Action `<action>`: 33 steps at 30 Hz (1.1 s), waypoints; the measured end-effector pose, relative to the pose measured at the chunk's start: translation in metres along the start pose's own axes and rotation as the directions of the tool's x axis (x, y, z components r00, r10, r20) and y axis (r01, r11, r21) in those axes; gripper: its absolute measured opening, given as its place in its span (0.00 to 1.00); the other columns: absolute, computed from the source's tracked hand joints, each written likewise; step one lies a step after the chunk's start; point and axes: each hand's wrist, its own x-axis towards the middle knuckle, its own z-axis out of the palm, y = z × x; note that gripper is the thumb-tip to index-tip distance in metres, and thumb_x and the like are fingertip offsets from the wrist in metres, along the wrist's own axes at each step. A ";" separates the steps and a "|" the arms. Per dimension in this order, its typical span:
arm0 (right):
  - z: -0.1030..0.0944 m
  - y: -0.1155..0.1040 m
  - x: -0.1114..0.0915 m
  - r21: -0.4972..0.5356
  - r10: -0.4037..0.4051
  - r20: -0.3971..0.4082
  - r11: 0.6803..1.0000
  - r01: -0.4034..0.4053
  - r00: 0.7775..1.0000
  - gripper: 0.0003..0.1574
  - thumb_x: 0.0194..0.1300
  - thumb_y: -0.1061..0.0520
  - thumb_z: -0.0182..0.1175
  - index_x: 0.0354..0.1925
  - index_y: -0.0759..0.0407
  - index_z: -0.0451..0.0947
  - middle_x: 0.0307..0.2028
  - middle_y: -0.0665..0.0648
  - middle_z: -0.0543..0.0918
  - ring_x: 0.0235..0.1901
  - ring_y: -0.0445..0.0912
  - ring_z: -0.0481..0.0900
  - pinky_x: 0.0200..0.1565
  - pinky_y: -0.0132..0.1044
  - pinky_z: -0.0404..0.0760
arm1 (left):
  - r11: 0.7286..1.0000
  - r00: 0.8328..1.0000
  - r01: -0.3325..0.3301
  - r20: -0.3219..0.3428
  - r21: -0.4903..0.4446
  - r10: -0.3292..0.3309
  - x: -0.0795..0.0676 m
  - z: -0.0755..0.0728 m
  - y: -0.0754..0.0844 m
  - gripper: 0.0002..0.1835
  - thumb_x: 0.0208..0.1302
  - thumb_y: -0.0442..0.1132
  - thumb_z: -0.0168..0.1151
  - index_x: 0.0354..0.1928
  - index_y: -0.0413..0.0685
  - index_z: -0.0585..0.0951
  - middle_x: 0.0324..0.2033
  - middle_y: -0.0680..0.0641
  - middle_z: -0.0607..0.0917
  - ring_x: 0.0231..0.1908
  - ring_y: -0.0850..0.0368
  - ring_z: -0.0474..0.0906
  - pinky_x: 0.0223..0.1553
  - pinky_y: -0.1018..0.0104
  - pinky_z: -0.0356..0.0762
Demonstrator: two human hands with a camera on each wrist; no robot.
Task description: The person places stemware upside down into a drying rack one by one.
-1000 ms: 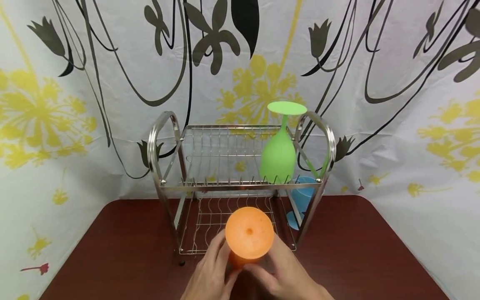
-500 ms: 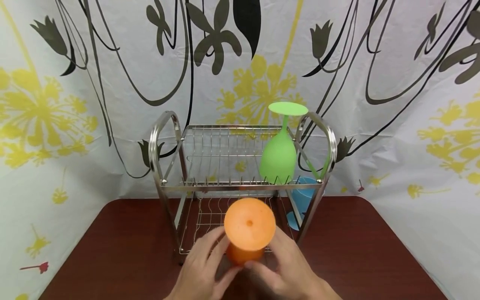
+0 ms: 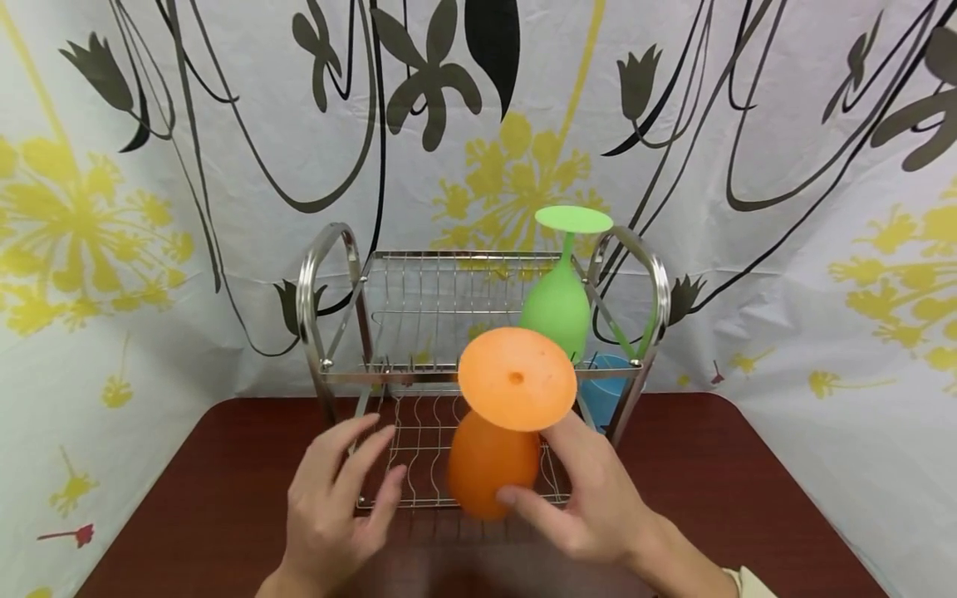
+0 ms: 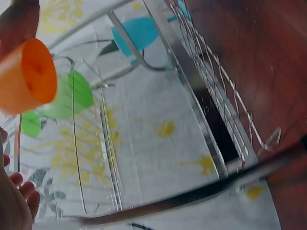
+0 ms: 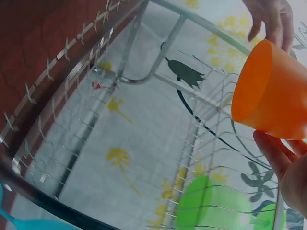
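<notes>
An orange plastic goblet (image 3: 493,465), turned upside down with its round foot on top, is held up in front of the dish rack (image 3: 478,375). My right hand (image 3: 591,490) grips its bowl from the right, thumb toward me. To the left, my left hand (image 3: 336,498) stands apart from the goblet with its fingers spread and loosely bent, touching nothing. In the right wrist view the goblet's open mouth shows at the bowl (image 5: 278,96), beside the right hand (image 5: 292,177). A green goblet (image 3: 557,307) stands upside down on the rack's upper tier at the right.
A light blue goblet (image 3: 604,390) is at the rack's right side, partly hidden by the frame. The lower wire tier (image 3: 419,448) lies behind the hands. A dark red table (image 3: 224,498) carries the rack, and a patterned sheet (image 3: 224,208) hangs behind it.
The orange goblet has risen and moved forward toward the upper tier, in the right hand alone. My left hand has let go of it and moved left.
</notes>
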 end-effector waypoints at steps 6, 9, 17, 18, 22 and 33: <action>-0.012 0.000 0.016 0.025 0.003 0.010 1.000 -0.003 1.000 0.37 0.66 0.44 0.61 0.60 0.70 0.68 0.51 0.61 0.77 0.49 0.49 0.74 0.57 0.31 0.72 | 0.987 0.993 0.118 -0.031 0.109 -0.116 0.002 -0.010 -0.009 0.20 0.68 0.44 0.57 0.38 0.29 0.83 0.34 0.33 0.81 0.31 0.40 0.76 0.42 0.70 0.74; -0.019 -0.002 0.022 0.036 0.033 0.016 0.999 -0.034 0.999 0.38 0.66 0.44 0.61 0.62 0.70 0.67 0.52 0.61 0.76 0.49 0.48 0.75 0.54 0.30 0.74 | 0.977 0.986 0.168 -0.022 0.134 -0.166 -0.001 -0.011 -0.015 0.20 0.69 0.44 0.56 0.40 0.29 0.83 0.34 0.33 0.80 0.32 0.40 0.75 0.42 0.72 0.73; -0.028 -0.003 0.032 0.066 0.081 0.030 0.994 -0.083 0.996 0.42 0.67 0.43 0.61 0.65 0.71 0.64 0.58 0.63 0.75 0.51 0.47 0.77 0.46 0.28 0.81 | 0.935 0.956 0.283 0.011 0.212 -0.292 -0.010 -0.015 -0.022 0.23 0.70 0.47 0.52 0.48 0.29 0.80 0.38 0.31 0.78 0.36 0.40 0.75 0.43 0.73 0.71; -0.029 -0.002 0.033 0.073 0.086 0.032 0.993 -0.089 0.996 0.42 0.67 0.43 0.61 0.66 0.71 0.64 0.58 0.63 0.74 0.52 0.47 0.77 0.44 0.28 0.82 | 0.931 0.952 0.298 0.007 0.210 -0.306 -0.011 -0.016 -0.023 0.24 0.70 0.47 0.52 0.49 0.28 0.79 0.39 0.30 0.78 0.36 0.40 0.75 0.43 0.74 0.71; -0.036 0.001 0.039 0.078 0.105 0.039 0.991 -0.107 0.994 0.43 0.66 0.43 0.62 0.66 0.70 0.65 0.59 0.63 0.75 0.53 0.47 0.77 0.42 0.30 0.84 | 0.916 0.927 0.365 0.026 0.166 -0.374 -0.016 -0.018 -0.026 0.25 0.67 0.43 0.53 0.55 0.26 0.74 0.42 0.29 0.77 0.38 0.43 0.76 0.43 0.80 0.70; -0.048 0.004 0.062 0.145 0.150 0.029 0.978 -0.153 0.988 0.43 0.63 0.45 0.65 0.66 0.68 0.65 0.54 0.61 0.79 0.53 0.49 0.79 0.42 0.37 0.86 | 0.848 0.845 0.516 0.087 0.120 -0.527 -0.028 -0.019 -0.029 0.31 0.50 0.26 0.62 0.60 0.31 0.72 0.45 0.35 0.80 0.40 0.53 0.75 0.43 0.83 0.71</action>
